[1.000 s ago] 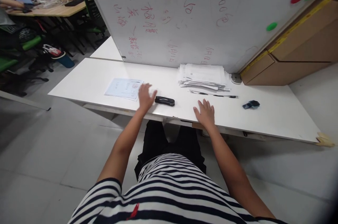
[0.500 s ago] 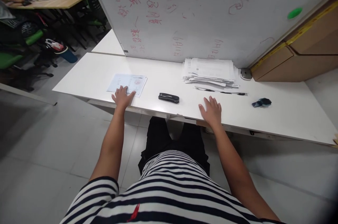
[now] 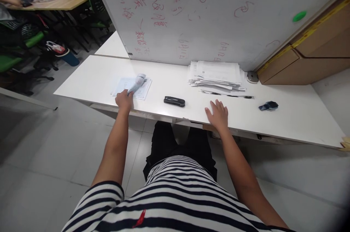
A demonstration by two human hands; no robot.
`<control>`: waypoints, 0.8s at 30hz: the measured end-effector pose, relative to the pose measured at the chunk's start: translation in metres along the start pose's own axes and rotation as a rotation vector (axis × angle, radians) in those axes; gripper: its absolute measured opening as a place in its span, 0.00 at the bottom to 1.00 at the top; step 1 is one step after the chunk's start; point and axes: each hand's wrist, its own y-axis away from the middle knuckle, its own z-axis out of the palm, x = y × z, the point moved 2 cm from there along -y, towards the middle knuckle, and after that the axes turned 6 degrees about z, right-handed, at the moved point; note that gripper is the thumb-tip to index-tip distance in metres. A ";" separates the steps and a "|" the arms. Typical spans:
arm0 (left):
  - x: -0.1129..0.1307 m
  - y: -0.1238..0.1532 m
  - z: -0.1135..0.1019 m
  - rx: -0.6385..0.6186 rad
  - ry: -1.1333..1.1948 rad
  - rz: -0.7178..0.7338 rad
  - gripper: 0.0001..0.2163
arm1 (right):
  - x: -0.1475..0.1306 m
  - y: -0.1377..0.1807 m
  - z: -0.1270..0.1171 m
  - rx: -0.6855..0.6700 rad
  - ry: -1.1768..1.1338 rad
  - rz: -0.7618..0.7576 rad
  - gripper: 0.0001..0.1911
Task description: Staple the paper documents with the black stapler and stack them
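At the near left part of the table (image 3: 161, 75), the left hand (image 3: 124, 101) has its fingers closed to a narrow grip, apparently on the near edge of the top sheet (image 3: 137, 83); the exact contact is partly hidden by the hand. The sheet is bent up in a curl that slants from these fingers toward the far right, with its free end raised over the sheets beneath (image 3: 146, 91), which lie flat, long axis roughly left to right. The left hand is plainly the nearer one to this paper. Just to its right, and touching neither hand, is a black stapler (image 3: 174, 101), lengthwise left to right. Further right, the right hand (image 3: 219, 115) rests palm down near the table's near edge, fingers moderately spread, holding nothing visible. Beyond it are a black-and-white strip (image 3: 226, 94) and a paper stack (image 3: 216, 74); a dark blue object (image 3: 268, 105), unidentified, lies to its right.
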 end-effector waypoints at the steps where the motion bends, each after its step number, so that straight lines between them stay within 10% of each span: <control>1: -0.003 -0.004 -0.003 -0.016 -0.019 0.003 0.21 | 0.000 0.000 0.000 0.001 0.003 0.002 0.31; 13: -0.023 0.001 -0.023 -0.023 0.107 0.114 0.14 | 0.002 -0.001 0.003 0.034 -0.029 -0.006 0.30; 20: 0.047 0.072 -0.054 0.166 0.847 0.119 0.16 | 0.003 -0.003 0.001 0.092 -0.188 -0.010 0.28; 24: 0.105 0.124 -0.062 0.064 1.390 0.077 0.16 | -0.014 0.022 -0.008 -0.008 -0.728 0.052 0.30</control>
